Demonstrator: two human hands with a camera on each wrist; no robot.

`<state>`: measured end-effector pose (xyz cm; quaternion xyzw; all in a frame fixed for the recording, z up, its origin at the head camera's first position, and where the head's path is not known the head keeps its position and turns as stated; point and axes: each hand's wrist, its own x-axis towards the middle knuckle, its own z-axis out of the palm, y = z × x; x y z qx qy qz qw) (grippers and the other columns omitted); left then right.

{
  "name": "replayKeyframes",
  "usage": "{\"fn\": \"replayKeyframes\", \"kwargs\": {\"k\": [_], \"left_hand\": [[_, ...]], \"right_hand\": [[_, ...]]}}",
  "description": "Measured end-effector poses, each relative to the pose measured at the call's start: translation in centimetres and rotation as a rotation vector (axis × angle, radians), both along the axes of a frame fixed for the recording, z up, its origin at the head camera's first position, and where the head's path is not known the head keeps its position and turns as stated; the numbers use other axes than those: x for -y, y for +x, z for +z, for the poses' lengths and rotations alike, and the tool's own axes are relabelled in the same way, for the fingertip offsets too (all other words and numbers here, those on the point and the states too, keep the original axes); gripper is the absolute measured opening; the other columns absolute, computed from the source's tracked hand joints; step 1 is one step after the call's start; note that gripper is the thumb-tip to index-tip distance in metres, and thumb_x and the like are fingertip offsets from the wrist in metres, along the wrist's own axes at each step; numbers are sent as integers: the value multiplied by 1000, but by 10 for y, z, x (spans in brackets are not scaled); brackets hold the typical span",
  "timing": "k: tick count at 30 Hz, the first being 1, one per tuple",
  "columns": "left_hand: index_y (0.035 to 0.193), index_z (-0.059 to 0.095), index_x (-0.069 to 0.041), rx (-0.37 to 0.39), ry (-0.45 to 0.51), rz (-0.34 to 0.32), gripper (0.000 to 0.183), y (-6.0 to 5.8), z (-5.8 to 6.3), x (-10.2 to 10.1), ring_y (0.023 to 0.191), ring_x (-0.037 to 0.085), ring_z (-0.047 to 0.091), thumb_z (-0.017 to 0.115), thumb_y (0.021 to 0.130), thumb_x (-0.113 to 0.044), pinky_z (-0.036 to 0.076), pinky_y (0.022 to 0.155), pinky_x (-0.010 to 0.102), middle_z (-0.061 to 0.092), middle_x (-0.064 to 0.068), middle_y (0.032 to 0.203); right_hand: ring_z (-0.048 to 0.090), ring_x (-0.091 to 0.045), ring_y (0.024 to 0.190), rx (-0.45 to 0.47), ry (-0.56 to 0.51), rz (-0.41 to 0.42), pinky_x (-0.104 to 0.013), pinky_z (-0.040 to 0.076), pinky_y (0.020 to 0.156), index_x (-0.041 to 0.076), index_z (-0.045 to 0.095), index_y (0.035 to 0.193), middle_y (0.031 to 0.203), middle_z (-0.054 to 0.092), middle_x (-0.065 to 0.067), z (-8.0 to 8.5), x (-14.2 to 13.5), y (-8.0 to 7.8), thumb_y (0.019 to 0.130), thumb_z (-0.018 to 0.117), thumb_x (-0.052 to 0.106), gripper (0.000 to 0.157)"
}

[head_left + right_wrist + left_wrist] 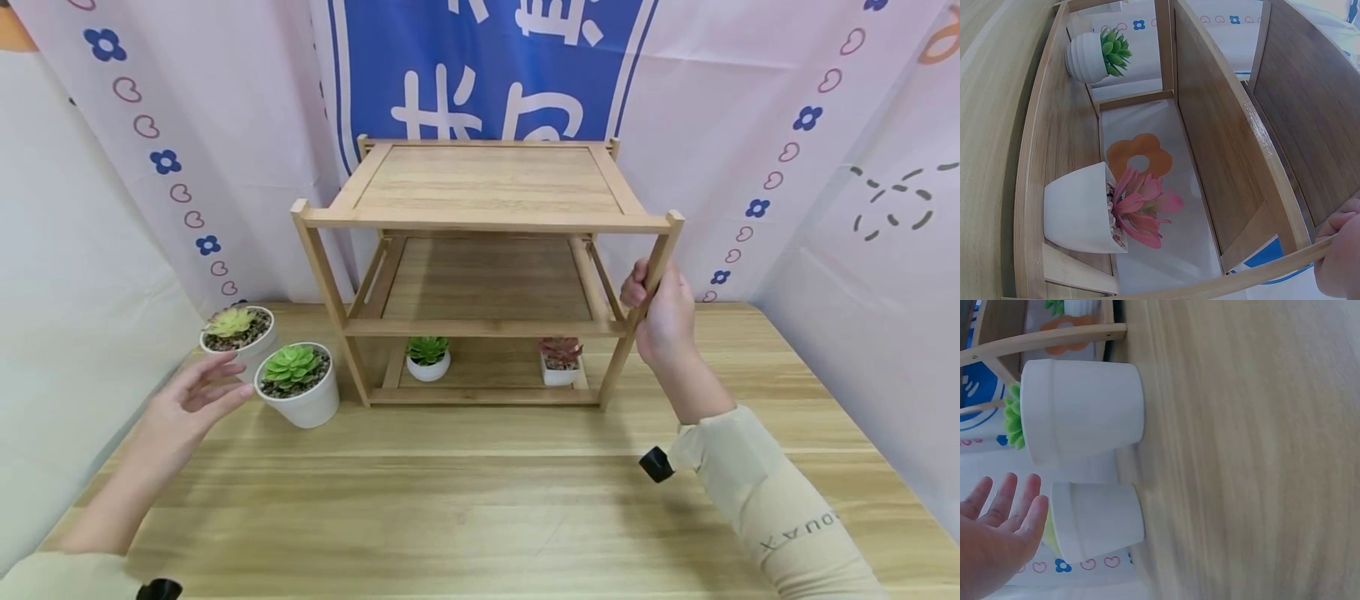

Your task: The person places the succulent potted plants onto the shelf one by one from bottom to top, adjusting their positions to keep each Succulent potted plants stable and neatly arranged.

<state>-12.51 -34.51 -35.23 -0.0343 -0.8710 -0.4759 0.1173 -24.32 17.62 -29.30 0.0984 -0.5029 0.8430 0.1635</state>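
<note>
A three-tier wooden shelf rack [486,329] stands at the back of the table. My right hand [666,312] grips its front right post, fingers curled round the wood between the top and middle tiers. At the left, my left hand [183,408] hovers with relaxed, spread fingers beside two white pots. The nearer pot [303,407] holds a bright green succulent [291,365]; the one behind [251,346] has a yellow-green succulent [230,322]. In the left wrist view the fingertips [1038,506] are near the pot rims, with nothing held.
On the bottom tier sit a small round white pot [1084,57] with a green succulent and a square white pot [1079,209] with a pink-red succulent. A printed curtain [487,67] hangs behind the rack. The wooden tabletop [450,508] stretches in front.
</note>
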Motion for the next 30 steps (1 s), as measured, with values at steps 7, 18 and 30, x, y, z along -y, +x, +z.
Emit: {"fn": "replayKeyframes", "kwargs": {"k": [7, 18, 30], "left_hand": [[159, 28, 0, 72, 17, -35, 72, -7, -10, -2, 106, -15, 54, 67, 101, -15, 45, 83, 6, 51, -19, 130], [163, 14, -1, 155, -7, -1, 86, -10, -14, -6, 106, -13, 49, 69, 99, -20, 44, 82, 7, 36, 31, 153], [162, -7, -3, 260, 162, -102, 101, -28, -21, -7, 131, 25, 48, 70, 98, -15, 46, 87, 10, 15, 36, 162]], "right_hand": [[39, -9, 52, -3, 10, 1, -19, 30, 54, 12, 52, 75, 58, 44, 3, -1, 0, -1, 114, 28, 21, 46], [39, -9, 52, 4, 1, -5, -19, 31, 54, 12, 52, 75, 58, 45, 3, 0, 0, 0, 114, 28, 21, 46], [39, -9, 51, 8, -16, 1, -21, 29, 55, 11, 53, 74, 58, 45, 2, 0, 0, 0, 113, 27, 17, 47]]}}
